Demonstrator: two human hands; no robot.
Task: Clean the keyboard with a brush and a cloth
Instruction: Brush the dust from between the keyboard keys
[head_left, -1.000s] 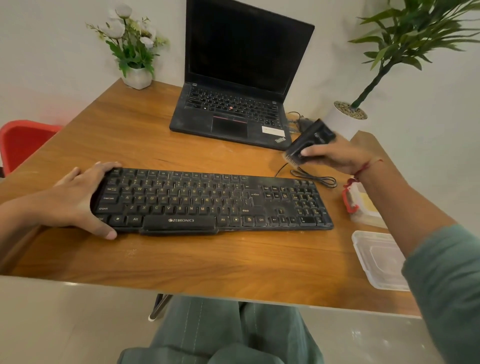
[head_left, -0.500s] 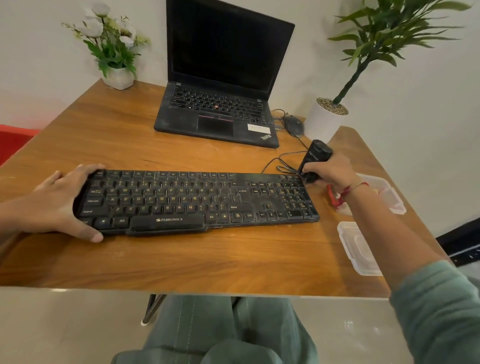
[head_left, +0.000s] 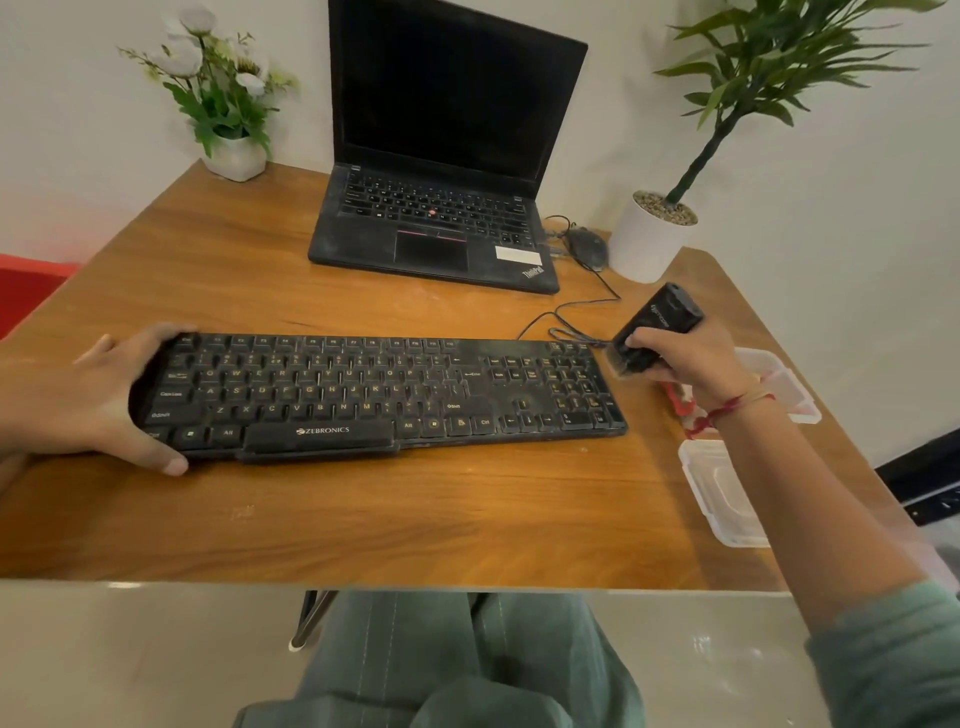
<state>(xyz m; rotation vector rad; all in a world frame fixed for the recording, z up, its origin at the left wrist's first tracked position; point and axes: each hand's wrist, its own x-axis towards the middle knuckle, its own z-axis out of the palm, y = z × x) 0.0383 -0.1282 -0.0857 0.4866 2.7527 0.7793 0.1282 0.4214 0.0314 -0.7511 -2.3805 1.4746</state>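
Observation:
A dusty black keyboard (head_left: 374, 395) lies across the wooden table (head_left: 415, 519). My left hand (head_left: 88, 395) grips its left end, thumb on the front edge and fingers over the back. My right hand (head_left: 685, 358) is closed around a black brush (head_left: 660, 322), held tilted with its bristles down at the keyboard's far right corner, beside the number pad. No cloth is visible.
An open laptop (head_left: 441, 208) stands behind the keyboard. A mouse (head_left: 587, 247) and its cable lie to its right, near a white potted plant (head_left: 649, 239). A flower pot (head_left: 234, 156) is back left. A clear plastic box (head_left: 779, 384) and lid (head_left: 722, 493) sit at right.
My right hand has brought the brush down from above the table to the keyboard's right end. The left hand has stayed on the keyboard's left end. The camera view has shifted.

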